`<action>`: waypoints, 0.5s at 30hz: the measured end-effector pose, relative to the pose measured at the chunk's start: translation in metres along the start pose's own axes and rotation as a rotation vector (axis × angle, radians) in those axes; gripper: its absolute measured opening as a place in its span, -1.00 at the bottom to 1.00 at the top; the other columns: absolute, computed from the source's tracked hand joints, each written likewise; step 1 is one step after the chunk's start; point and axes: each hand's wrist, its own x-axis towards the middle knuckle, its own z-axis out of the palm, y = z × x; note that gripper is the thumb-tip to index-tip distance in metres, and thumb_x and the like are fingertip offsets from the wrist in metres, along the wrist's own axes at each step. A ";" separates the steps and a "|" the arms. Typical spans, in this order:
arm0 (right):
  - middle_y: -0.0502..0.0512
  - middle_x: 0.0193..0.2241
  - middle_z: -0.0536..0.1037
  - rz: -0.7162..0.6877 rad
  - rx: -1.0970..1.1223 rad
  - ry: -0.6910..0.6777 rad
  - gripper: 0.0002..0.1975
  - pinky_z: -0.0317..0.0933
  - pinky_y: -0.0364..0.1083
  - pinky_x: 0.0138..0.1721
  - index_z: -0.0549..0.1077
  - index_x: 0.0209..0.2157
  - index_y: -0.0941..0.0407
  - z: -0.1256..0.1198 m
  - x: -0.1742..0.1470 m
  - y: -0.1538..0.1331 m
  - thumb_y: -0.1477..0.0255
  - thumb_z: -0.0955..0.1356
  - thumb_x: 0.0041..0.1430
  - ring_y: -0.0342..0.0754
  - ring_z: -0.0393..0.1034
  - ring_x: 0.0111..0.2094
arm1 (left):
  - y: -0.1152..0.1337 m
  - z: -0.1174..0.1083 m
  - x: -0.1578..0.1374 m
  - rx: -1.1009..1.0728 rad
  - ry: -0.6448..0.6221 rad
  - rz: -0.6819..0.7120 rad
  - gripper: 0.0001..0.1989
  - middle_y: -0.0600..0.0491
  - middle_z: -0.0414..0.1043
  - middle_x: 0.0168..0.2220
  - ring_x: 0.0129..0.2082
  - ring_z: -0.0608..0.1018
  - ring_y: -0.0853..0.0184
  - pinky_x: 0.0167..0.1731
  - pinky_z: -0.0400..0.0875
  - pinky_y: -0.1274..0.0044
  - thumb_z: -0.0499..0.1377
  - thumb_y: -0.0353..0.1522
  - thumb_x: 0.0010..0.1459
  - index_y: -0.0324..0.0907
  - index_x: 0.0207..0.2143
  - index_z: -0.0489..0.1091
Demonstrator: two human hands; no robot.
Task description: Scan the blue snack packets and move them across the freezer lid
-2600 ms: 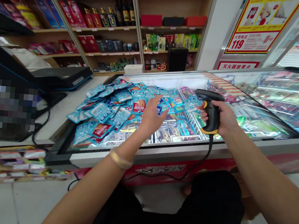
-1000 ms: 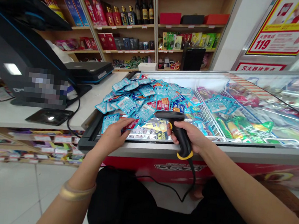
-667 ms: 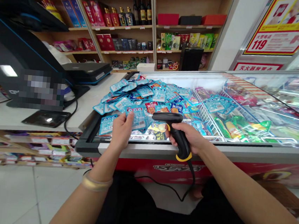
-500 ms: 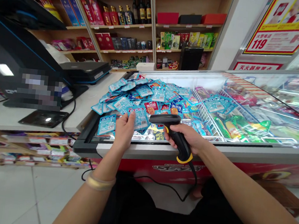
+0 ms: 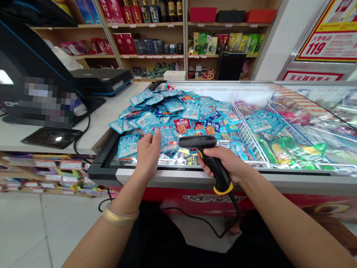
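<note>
My right hand (image 5: 223,161) is closed round the grip of a black and yellow barcode scanner (image 5: 218,167), its head pointing left. A blue snack packet (image 5: 168,139) is pinched at its left edge by my left hand (image 5: 148,152), the thumb lying on top. A reddish glow shows on the packet's printed side, which faces up. Beneath and behind it spreads a heap of blue snack packets (image 5: 175,105) on the glass top of a chest freezer (image 5: 256,175). One blue packet (image 5: 128,146) lies just left of my left hand.
At left, a counter (image 5: 107,121) carries a dark checkout terminal (image 5: 24,64) and a black scale (image 5: 103,80). Wire baskets (image 5: 249,138) with packaged goods show under the freezer glass. The scanner's cable (image 5: 195,218) hangs in front of the freezer. Stocked shelves (image 5: 151,24) stand behind.
The view has shifted slightly. Both hands keep their holds on the packet and the scanner, almost in place. A reddish glow now shows on the held packet.
</note>
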 end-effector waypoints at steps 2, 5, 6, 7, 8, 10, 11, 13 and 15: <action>0.05 -0.59 0.46 0.007 0.017 -0.001 -0.78 0.21 -0.25 -0.68 0.46 -0.45 0.24 0.001 0.000 0.000 0.33 0.40 0.04 -0.22 0.31 -0.67 | 0.001 -0.001 -0.001 0.009 -0.002 -0.002 -0.59 0.19 0.18 -0.62 -0.58 0.24 0.44 -0.59 0.14 0.60 0.17 -0.03 0.14 -0.13 -0.53 0.22; 0.06 -0.57 0.48 -0.014 0.075 0.012 -0.82 0.21 -0.24 -0.68 0.46 -0.40 0.23 0.001 0.000 -0.001 0.37 0.38 0.05 -0.21 0.31 -0.66 | 0.005 0.000 0.000 0.025 0.002 -0.001 -0.60 0.19 0.17 -0.63 -0.59 0.24 0.44 -0.58 0.16 0.60 0.17 -0.04 0.14 -0.14 -0.54 0.22; 0.06 -0.57 0.49 -0.027 0.100 0.020 -0.83 0.21 -0.24 -0.68 0.46 -0.38 0.22 -0.001 -0.001 -0.003 0.38 0.38 0.05 -0.21 0.31 -0.66 | 0.007 0.002 0.001 0.025 -0.006 0.004 -0.60 0.19 0.18 -0.63 -0.58 0.24 0.44 -0.58 0.17 0.60 0.17 -0.04 0.13 -0.14 -0.53 0.23; 0.06 -0.56 0.49 -0.039 0.123 0.031 -0.83 0.21 -0.24 -0.67 0.45 -0.37 0.21 -0.004 -0.003 -0.004 0.38 0.37 0.05 -0.21 0.31 -0.66 | 0.010 0.006 0.002 0.020 -0.024 0.010 -0.61 0.18 0.18 -0.63 -0.58 0.25 0.43 -0.57 0.17 0.60 0.17 -0.05 0.13 -0.14 -0.53 0.24; 0.06 -0.56 0.49 -0.050 0.144 0.046 -0.83 0.20 -0.24 -0.67 0.45 -0.36 0.21 -0.009 -0.006 -0.007 0.38 0.37 0.05 -0.21 0.30 -0.66 | 0.013 0.011 0.004 0.009 -0.053 0.013 -0.63 0.18 0.19 -0.62 -0.58 0.25 0.43 -0.57 0.17 0.60 0.17 -0.07 0.13 -0.14 -0.52 0.25; 0.05 -0.56 0.48 -0.077 0.182 0.097 -0.83 0.20 -0.24 -0.66 0.44 -0.36 0.20 -0.024 -0.016 -0.015 0.37 0.36 0.04 -0.21 0.29 -0.66 | 0.023 0.030 0.007 -0.025 -0.137 0.004 -0.66 0.18 0.19 -0.62 -0.58 0.27 0.42 -0.57 0.18 0.59 0.17 -0.09 0.13 -0.14 -0.52 0.27; 0.05 -0.56 0.48 -0.096 0.199 0.133 -0.83 0.19 -0.25 -0.66 0.44 -0.36 0.19 -0.034 -0.023 -0.019 0.37 0.36 0.04 -0.21 0.29 -0.65 | 0.028 0.043 0.007 -0.040 -0.185 -0.006 -0.67 0.18 0.18 -0.63 -0.58 0.27 0.41 -0.57 0.18 0.59 0.17 -0.11 0.13 -0.13 -0.52 0.27; 0.05 -0.56 0.47 -0.146 0.234 0.226 -0.84 0.18 -0.25 -0.66 0.43 -0.36 0.19 -0.055 -0.039 -0.029 0.37 0.35 0.03 -0.21 0.28 -0.64 | 0.039 0.075 0.008 -0.055 -0.270 -0.028 -0.68 0.19 0.15 -0.64 -0.58 0.27 0.41 -0.55 0.17 0.59 0.17 -0.14 0.14 -0.13 -0.54 0.26; 0.05 -0.55 0.45 -0.188 0.260 0.297 -0.82 0.17 -0.25 -0.66 0.43 -0.34 0.19 -0.078 -0.058 -0.039 0.38 0.34 0.03 -0.21 0.26 -0.64 | 0.048 0.112 0.005 -0.042 -0.337 -0.037 -0.68 0.20 0.10 -0.64 -0.59 0.24 0.44 -0.55 0.15 0.60 0.18 -0.19 0.15 -0.14 -0.57 0.23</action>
